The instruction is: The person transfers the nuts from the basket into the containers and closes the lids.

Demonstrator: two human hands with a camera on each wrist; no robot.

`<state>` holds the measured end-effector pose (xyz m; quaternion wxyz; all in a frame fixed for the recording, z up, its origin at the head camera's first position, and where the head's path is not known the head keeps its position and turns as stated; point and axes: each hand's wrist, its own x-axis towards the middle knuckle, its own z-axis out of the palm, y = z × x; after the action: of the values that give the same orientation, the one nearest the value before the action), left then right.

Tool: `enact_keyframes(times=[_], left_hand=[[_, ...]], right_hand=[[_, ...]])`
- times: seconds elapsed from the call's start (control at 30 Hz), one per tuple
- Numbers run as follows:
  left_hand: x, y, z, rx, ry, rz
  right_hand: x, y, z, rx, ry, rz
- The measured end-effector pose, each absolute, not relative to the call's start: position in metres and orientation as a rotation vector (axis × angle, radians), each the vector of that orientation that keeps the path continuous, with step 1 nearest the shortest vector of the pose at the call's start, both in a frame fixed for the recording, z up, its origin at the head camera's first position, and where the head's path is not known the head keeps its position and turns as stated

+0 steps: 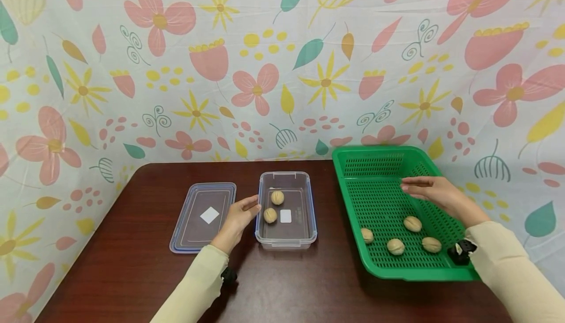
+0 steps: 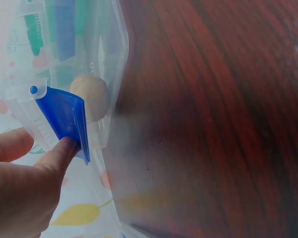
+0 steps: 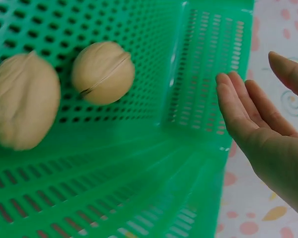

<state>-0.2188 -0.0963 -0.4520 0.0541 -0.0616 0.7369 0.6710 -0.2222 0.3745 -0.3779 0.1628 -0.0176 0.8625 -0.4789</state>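
Note:
My left hand (image 1: 238, 219) is at the left side of a clear plastic container (image 1: 286, 244), its fingers mostly straight. In the left wrist view, one fingertip touches the container's blue side clip (image 2: 64, 116). Two walnuts (image 1: 277, 197) lie inside the container. On the right, my right hand (image 1: 434, 196) hovers over a green basket (image 1: 368, 185) with nothing in its grasp. Its fingers stretch out, thumb apart, in the right wrist view. Several walnuts (image 1: 412, 224) lie in the basket's near half, and two of them (image 3: 103, 73) show close up in the right wrist view.
A clear lid (image 1: 204, 200) with a blue seal and a white label lies left of the container. All of these stand on a dark red-brown wooden table (image 1: 132, 244). A flower-patterned cloth (image 1: 260, 117) hangs behind the table.

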Motion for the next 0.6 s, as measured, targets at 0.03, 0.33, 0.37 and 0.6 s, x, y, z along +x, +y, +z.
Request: enact_keyframes(times=[0.03, 0.33, 0.37, 0.6], left_hand=[[-0.219, -0.096, -0.452, -0.186, 2.239, 2.036], [-0.219, -0.097, -0.452, -0.182, 2.246, 2.025], [-0.219, -0.097, -0.452, -0.182, 2.246, 2.025], [-0.219, -0.097, -0.452, -0.172, 2.241, 2.025]], right_hand=[[-0.221, 0.377, -0.380, -0.042, 2.460, -1.351], [-0.221, 0.385, -0.395, -0.011, 2.399, -1.329], [-0.221, 0.385, -0.396, -0.011, 2.400, -1.320], [-0.224, 0.387, -0.402, 0.024, 2.383, -1.252]])
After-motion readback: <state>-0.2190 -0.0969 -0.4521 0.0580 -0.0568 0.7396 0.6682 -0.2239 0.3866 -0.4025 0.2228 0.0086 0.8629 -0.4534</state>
